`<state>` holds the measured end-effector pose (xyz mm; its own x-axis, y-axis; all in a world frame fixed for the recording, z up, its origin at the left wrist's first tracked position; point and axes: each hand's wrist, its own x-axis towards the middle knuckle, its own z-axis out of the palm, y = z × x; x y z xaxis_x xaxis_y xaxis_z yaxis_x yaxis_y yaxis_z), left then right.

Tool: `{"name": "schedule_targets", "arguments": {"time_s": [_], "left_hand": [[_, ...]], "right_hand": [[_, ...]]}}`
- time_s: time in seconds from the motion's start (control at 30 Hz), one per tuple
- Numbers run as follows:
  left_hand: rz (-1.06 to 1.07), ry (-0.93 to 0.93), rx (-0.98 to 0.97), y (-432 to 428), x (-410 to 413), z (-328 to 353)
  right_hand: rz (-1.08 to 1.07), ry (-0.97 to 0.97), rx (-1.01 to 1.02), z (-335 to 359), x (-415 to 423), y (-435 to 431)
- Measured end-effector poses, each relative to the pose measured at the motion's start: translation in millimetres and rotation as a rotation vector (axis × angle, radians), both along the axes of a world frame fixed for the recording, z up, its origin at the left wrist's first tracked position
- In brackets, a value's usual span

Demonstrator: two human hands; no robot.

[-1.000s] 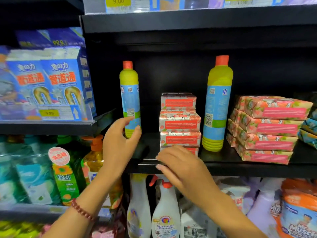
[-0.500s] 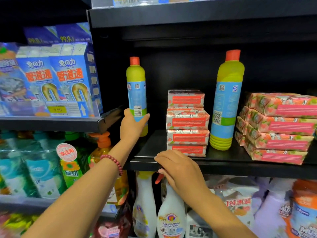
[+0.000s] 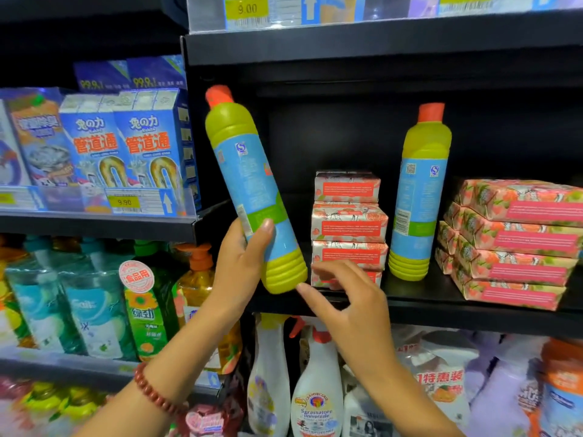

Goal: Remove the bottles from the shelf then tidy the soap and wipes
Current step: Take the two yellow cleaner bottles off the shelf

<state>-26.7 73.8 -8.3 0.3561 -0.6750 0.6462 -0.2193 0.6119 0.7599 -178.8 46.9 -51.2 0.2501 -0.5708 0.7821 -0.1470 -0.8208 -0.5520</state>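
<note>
Lifted since the earlier frame, left yellow-green plastic bottle (image 3: 252,197) tilts at centre frame, clenched in left hand (image 3: 243,263); right hand (image 3: 350,298) hangs open; second bottle (image 3: 416,197), soap (image 3: 348,228), wipes (image 3: 514,244) remain.

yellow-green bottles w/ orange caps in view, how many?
2. One bottle is tilted in the left hand, lifted off the black shelf. The other bottle stands upright on the shelf between the two pink stacks. None seem hidden.

The left hand (image 3: 239,266) grips a tilted yellow-green bottle (image 3: 252,190) off the shelf (image 3: 410,305); the right hand (image 3: 353,307), fingers spread, touches its base.
</note>
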Motion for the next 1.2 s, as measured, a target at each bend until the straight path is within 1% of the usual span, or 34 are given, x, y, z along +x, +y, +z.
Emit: {"name": "schedule_targets", "arguments": {"time_s": [0.07,0.13,0.2,0.27,0.37,0.43,0.47,0.5,0.6,0.63,0.67,0.73,0.77,0.87,0.9,0.93,1.0,1.07,1.13,1.2], "left_hand": [[-0.091,0.004,-0.021,8.2,-2.9,-7.8],[-0.130,-0.029,-0.052,14.2,-7.7,-13.8],[-0.140,-0.083,-0.064,19.2,-12.1,-18.2],[-0.140,-0.130,-0.053,24.9,-14.7,-19.9],[-0.116,-0.202,-0.048,31.8,-19.9,-16.7],[-0.102,-0.197,-0.084,34.3,-24.8,-12.8],[-0.090,-0.172,-0.095,35.0,-27.8,-10.7],[-0.076,-0.138,-0.099,35.6,-31.6,-8.6],[-0.030,-0.054,-0.127,36.2,-41.9,-4.7],[-0.033,-0.036,-0.138,36.6,-44.1,-3.6],[-0.052,-0.025,-0.146,37.6,-45.5,-1.6],[-0.100,-0.027,-0.148,38.7,-44.5,1.8],[-0.118,-0.033,-0.145,38.9,-43.1,3.4],[-0.162,-0.018,-0.133,39.6,-42.9,5.2],[-0.177,-0.001,-0.121,39.3,-44.3,4.9],[-0.195,0.017,-0.105,39.0,-45.7,4.6],[-0.231,0.038,-0.070,37.5,-48.2,3.4],[-0.245,0.042,-0.022,34.9,-51.0,2.4],[-0.215,0.062,0.028,31.0,-54.0,2.8],[-0.185,0.104,0.052,27.4,-56.8,5.0]], "right_hand": [[0.110,0.021,0.166,10.5,-1.3,9.5],[0.328,0.072,0.314,17.6,-1.6,15.3],[0.502,0.064,0.407,19.7,-2.4,18.9],[0.569,0.024,0.469,18.3,-5.2,21.5],[0.582,-0.045,0.479,21.2,-10.5,30.9],[0.530,-0.111,0.480,21.4,-11.6,35.4],[0.468,-0.138,0.475,18.7,-11.4,35.2],[0.361,-0.147,0.457,14.2,-10.1,33.7],[-0.049,-0.074,0.280,2.6,-5.1,31.0],[-0.115,-0.058,0.228,0.5,-4.8,30.8],[-0.123,-0.048,0.208,-0.6,-6.1,30.2],[-0.040,-0.012,0.244,-1.0,-11.8,28.7],[0.051,-0.002,0.303,0.5,-16.0,27.1],[0.503,-0.026,0.529,8.2,-30.6,22.3],[0.601,-0.028,0.570,9.7,-33.3,22.3],[0.649,-0.023,0.596,10.0,-34.6,22.6],[0.659,-0.035,0.628,8.6,-34.1,21.6],[0.623,-0.071,0.628,7.2,-32.7,21.1],[0.541,-0.095,0.610,8.2,-31.5,23.0],[0.396,-0.091,0.564,7.4,-30.3,25.9]]}}
